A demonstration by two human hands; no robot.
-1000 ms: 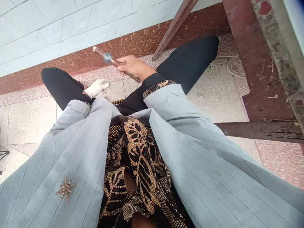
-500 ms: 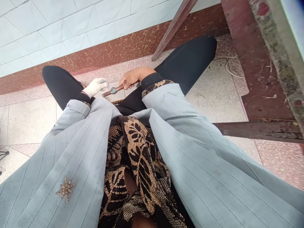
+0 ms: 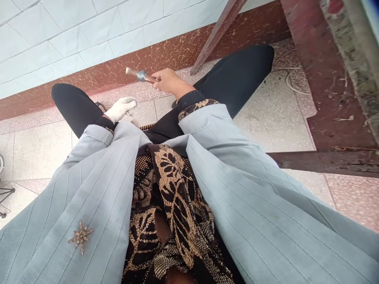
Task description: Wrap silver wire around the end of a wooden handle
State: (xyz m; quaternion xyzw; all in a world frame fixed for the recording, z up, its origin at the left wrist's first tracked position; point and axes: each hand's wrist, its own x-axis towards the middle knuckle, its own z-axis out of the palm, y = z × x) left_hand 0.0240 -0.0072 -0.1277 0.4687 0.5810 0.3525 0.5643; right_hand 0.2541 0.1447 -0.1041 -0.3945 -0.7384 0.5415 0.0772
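My right hand [image 3: 168,82], bare, is closed around the brown handle end of a wooden stick [image 3: 151,79]. A grey band, like wound wire, wraps the stick [image 3: 141,75], and its far end is pale. The stick is raised above the floor and points left, slightly upward. My left hand [image 3: 121,109] wears a white glove and rests low beside my left knee, its fingers curled together. A small pinkish patch shows just under the glove, partly hidden by the jacket's edge; I cannot make out what it is. The stick and my left hand are apart.
A tiled wall [image 3: 124,27] with a brown base runs ahead. A slanted wooden leg [image 3: 216,39] stands beyond my right knee. Brown wooden framing [image 3: 319,79] rises at the right, with a crossbar [image 3: 325,162]. A pale cable [image 3: 291,85] lies on the floor.
My right hand has lifted the wooden stick up and away from my left hand, so its far end has swung upward. My left hand has barely moved.
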